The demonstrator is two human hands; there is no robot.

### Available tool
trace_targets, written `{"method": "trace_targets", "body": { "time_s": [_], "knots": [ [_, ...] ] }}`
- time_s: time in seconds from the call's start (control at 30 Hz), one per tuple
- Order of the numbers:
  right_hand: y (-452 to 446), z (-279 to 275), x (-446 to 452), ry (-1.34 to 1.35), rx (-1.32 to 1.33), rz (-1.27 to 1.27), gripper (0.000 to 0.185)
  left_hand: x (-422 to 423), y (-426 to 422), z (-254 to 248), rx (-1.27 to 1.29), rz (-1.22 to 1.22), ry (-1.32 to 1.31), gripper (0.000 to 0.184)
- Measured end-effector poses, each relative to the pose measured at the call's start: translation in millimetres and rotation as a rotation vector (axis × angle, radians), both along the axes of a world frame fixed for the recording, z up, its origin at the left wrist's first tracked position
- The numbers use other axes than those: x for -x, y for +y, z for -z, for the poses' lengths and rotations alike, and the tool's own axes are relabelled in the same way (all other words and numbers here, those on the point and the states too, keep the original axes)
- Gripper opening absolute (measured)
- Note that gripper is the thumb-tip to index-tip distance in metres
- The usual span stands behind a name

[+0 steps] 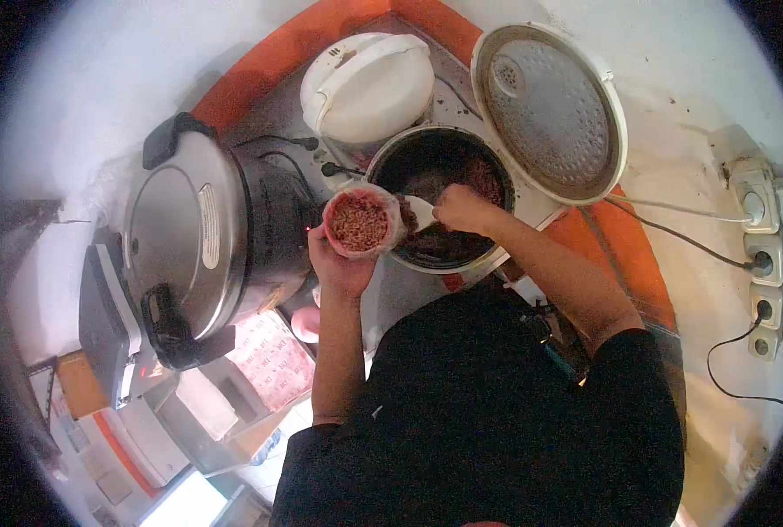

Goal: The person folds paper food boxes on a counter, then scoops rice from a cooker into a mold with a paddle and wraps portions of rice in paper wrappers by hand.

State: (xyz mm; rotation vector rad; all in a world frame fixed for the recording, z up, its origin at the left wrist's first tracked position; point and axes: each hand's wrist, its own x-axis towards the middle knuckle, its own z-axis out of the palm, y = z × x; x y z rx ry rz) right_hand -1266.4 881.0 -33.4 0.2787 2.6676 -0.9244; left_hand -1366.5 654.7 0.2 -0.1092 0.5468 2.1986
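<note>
My left hand [343, 270] is closed around a reddish cup [328, 230] filled nearly to the rim with reddish-brown rice [360, 223]. Clear plastic [394, 220] shows along the cup's right side. In my closed right hand [464, 211] is a white rice paddle [421, 213], its blade pointing left toward the cup, with some dark rice at its tip. Both paddle and hand are over an open rice cooker [383, 151], whose dark inner pot holds reddish rice along its right wall. Its raised lid [550, 114] leans at the upper right, wet on the inside.
A large steel cooker [176, 237] with black handles stands left of the cup. Behind the pot is a white lidded container [374, 88]. Power cables run across the counter to wall sockets [763, 259] on the right. Patterned pink paper [270, 358] lies at lower left.
</note>
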Motion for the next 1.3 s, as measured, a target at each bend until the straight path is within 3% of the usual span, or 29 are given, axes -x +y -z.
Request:
{"method": "trace_targets", "body": {
  "time_s": [0.03, 0.13, 0.2, 0.27, 0.3, 0.37, 0.43, 0.53, 0.6, 0.7, 0.77, 0.8, 0.9, 0.97, 1.0, 1.03, 1.1, 1.17, 1.27, 1.3],
  "knots": [
    [-3.4, -12.6, -0.8, -0.050, 0.128, 0.168, 0.022, 0.0, -0.9, -0.3, 0.015, -0.001, 0.011, 0.052],
    [4.6, -15.4, -6.9, -0.035, 0.191, 0.192, 0.026, -3.2, -2.6, -6.2, 0.031, -0.058, 0.018, 0.055],
    [4.1, -32.4, -15.9, -0.029, 0.226, 0.405, 0.026, -1.5, -3.9, -9.5, 0.080, -0.089, 0.079, 0.054],
    [10.6, -39.2, -27.0, 0.059, 0.234, 0.426, 0.027, 0.8, 0.2, -15.8, 0.126, -0.124, 0.142, 0.054],
    [12.2, -43.5, -31.7, 0.137, 0.246, 0.446, 0.027, -0.6, 4.5, -22.7, 0.366, -0.115, 0.453, 0.051],
    [12.4, -64.2, -42.4, 0.118, 0.234, 0.506, 0.028, -6.7, 16.5, -26.2, 0.601, -0.107, 0.767, 0.048],
    [7.3, -85.0, -53.3, 0.097, 0.222, 0.567, 0.028, -16.8, 38.5, -19.1, 0.519, -0.210, 0.576, 0.054],
    [-11.1, -92.5, -69.1, 0.216, 0.286, 0.622, 0.024, -17.4, 70.9, 7.3, 0.564, -0.106, 0.609, 0.057],
    [-31.1, -85.2, -76.3, 0.307, -0.017, 0.427, 0.022, -23.1, 95.9, 16.1, 0.475, -0.100, 0.572, 0.053],
    [-59.9, -97.4, -80.9, 0.367, 0.067, 0.539, 0.033, -30.2, 108.5, -0.9, 0.387, 0.000, 0.544, 0.048],
    [-59.1, -89.9, -84.3, 0.411, 0.059, 0.513, 0.036, -40.1, 113.6, -0.7, 0.243, 0.068, 0.199, 0.047],
    [-61.1, -88.3, -86.0, 0.451, 0.060, 0.480, 0.040, -41.5, 112.4, 4.9, 0.249, 0.077, 0.198, 0.047],
    [-49.7, -120.8, -85.4, 0.234, 0.053, 0.338, 0.039, -36.9, 108.1, 26.1, 0.308, 0.170, 0.080, 0.046],
    [-35.4, -108.6, -86.1, 0.191, 0.075, 0.299, 0.039, -30.7, 104.7, 39.0, 0.156, 0.212, -0.099, 0.044],
    [-31.0, -104.0, -88.2, 0.171, 0.084, 0.276, 0.039, -32.1, 104.5, 41.4, 0.159, 0.211, -0.099, 0.044],
    [-26.9, -101.8, -89.7, 0.151, 0.092, 0.254, 0.039, -34.3, 106.6, 43.7, 0.246, 0.151, 0.090, 0.043],
    [-22.4, -107.1, -89.6, 0.086, 0.052, 0.390, 0.039, -33.5, 107.5, 42.3, 0.331, 0.082, 0.278, 0.042],
    [-28.7, -110.7, -91.7, 0.125, 0.113, 0.438, 0.039, -32.9, 106.5, 37.6, 0.147, 0.056, 0.126, 0.043],
    [-51.2, -108.4, -88.0, 0.209, 0.138, 0.459, 0.040, -43.8, 108.7, 28.0, 0.243, -0.001, 0.182, 0.045],
    [-55.9, -105.3, -85.8, 0.260, 0.097, 0.428, 0.040, -46.5, 111.0, 30.3, 0.112, 0.044, 0.190, 0.046]
  ]
}}
